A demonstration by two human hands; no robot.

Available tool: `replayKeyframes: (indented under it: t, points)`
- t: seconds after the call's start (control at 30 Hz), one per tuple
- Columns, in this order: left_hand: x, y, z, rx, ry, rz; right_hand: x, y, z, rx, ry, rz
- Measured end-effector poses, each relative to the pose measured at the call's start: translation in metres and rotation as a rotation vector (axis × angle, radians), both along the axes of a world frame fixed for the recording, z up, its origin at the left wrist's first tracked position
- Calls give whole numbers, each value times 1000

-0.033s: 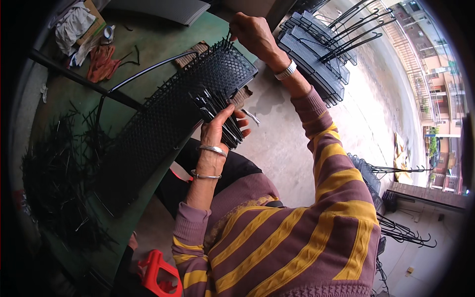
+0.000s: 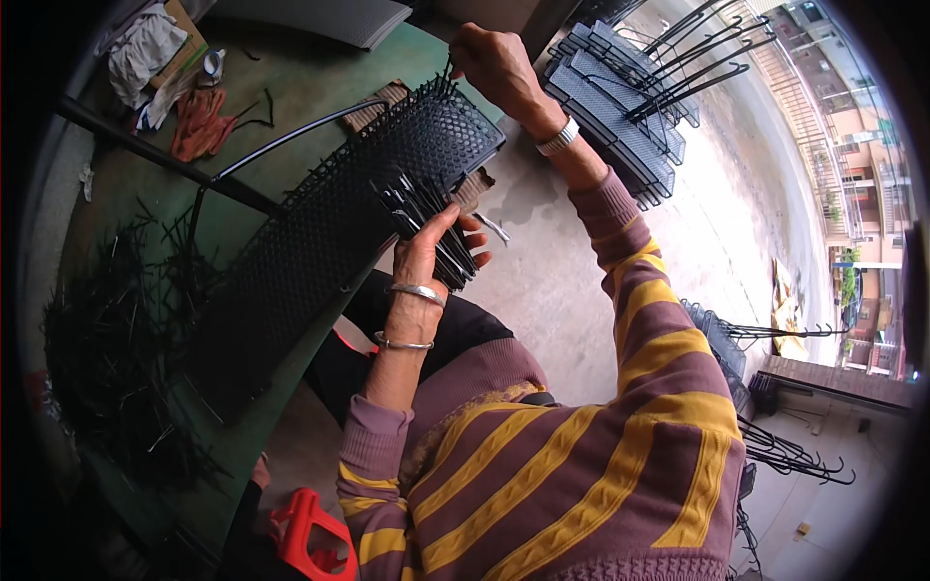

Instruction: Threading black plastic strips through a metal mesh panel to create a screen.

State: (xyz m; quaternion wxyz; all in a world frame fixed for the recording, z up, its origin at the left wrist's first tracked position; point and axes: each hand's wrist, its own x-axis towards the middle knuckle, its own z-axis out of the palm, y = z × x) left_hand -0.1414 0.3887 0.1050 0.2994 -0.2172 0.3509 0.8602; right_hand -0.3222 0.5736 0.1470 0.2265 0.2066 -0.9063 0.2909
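A long black mesh panel (image 2: 291,232) lies slanting across the green tabletop. Thin black tie ends stick up along its far edge. My left hand (image 2: 423,250) is closed round a bundle of thin black strips (image 2: 453,266), which look like cable ties, over the panel's near edge. My right hand (image 2: 499,70) is raised at the panel's far right corner. Its fingers are pinched at a thin black tie (image 2: 449,76) on that edge; the fingertips are partly hidden.
Loose black strips (image 2: 116,358) make a large heap at the left of the table (image 2: 320,58). A dark bar (image 2: 155,148) runs behind the panel. An orange-red glove (image 2: 201,124) lies beyond it. Black wire racks (image 2: 615,107) stand on the floor at right. Something red plastic (image 2: 312,535) sits below.
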Motion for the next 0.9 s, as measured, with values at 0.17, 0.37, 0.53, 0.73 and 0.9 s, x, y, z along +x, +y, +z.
replayKeyframes:
  t: [0.17, 0.37, 0.53, 0.73, 0.9]
  points:
    - [-1, 0, -1, 2, -15, -4, -9, 3, -12, 45, -14, -47]
    - [-3, -3, -5, -10, 3, 34, 2, -12, -17, 65, 73, -35]
    - [-5, 1, 0, -37, -7, 69, 13, -13, -32, 123, 75, -75]
    - [-5, -1, 1, -24, -10, 87, 23, -5, -32, 343, 47, -256]
    - [-5, -1, 4, -60, -12, 99, 59, -13, -16, 28, -86, -91]
